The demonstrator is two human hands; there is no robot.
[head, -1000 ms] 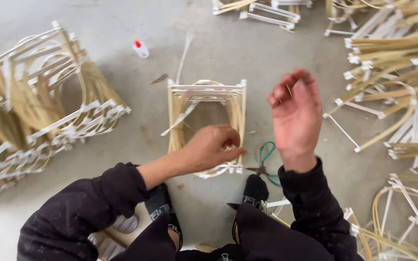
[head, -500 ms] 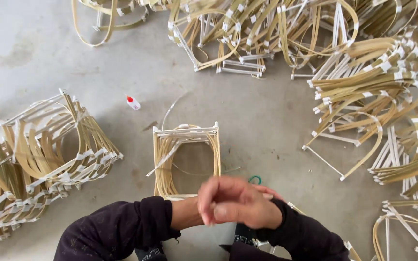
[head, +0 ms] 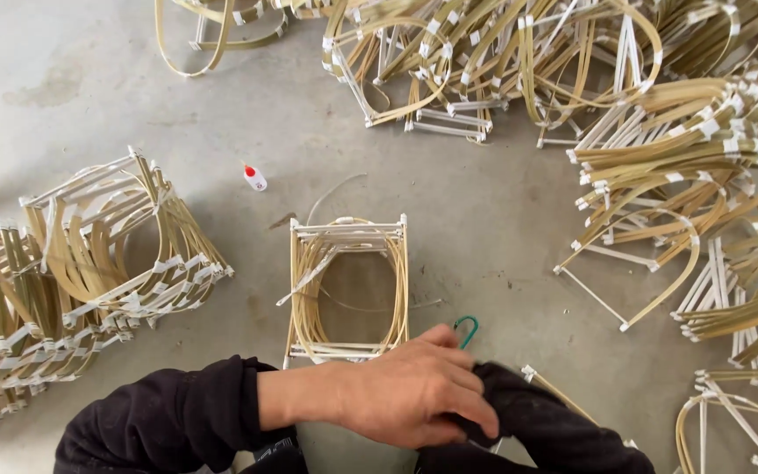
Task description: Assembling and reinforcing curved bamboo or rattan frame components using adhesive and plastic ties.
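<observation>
The fingers [head: 458, 395] of the left hand [head: 405, 395] lie together, curled over the right wrist, gripping the dark sleeve [head: 528, 412]; the right hand is hidden beneath, so its state cannot be told. Just beyond the fingertips stands a square bamboo frame [head: 348, 290] with white-taped corners, untouched, and a green-handled tool [head: 467, 329] lies just beside them. Finished-looking frames are stacked [head: 89, 263] far off to their left; loose frames heap [head: 660, 158] beyond and to the right, so much seems left.
</observation>
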